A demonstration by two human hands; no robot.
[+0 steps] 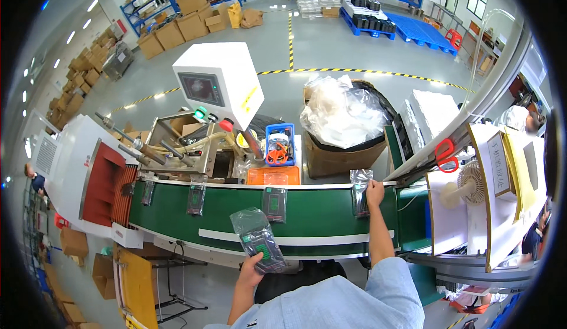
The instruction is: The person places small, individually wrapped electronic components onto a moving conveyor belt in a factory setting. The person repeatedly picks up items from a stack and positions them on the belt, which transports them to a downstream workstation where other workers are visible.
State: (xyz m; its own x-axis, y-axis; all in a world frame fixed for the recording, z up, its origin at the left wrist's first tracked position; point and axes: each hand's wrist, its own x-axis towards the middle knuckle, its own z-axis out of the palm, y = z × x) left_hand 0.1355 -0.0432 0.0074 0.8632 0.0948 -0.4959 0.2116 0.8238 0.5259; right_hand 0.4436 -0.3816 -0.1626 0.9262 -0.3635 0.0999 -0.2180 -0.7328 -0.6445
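My left hand (250, 272) is closed on the lower edge of a clear plastic bag (258, 240), held tilted over the near edge of the green conveyor belt (319, 204). Inside the bag is a flat black item with a green label; its exact kind cannot be made out. At the right part of the belt, my right hand (375, 194) has its fingers closed at the side of another bagged black item (359, 194). More such bags lie spaced along the belt: one (274, 204) near the middle, one (196, 199) left of it, and another (148, 192) by the machine's red curtain.
Behind the belt stand a white control box (218, 87), a blue bin (280, 144) with tools, an orange tray (273, 175) and a carton of plastic waste (342, 158). Red scissors (446, 155) and a small fan (471, 182) are at right. A red-curtained machine (105, 187) sits left.
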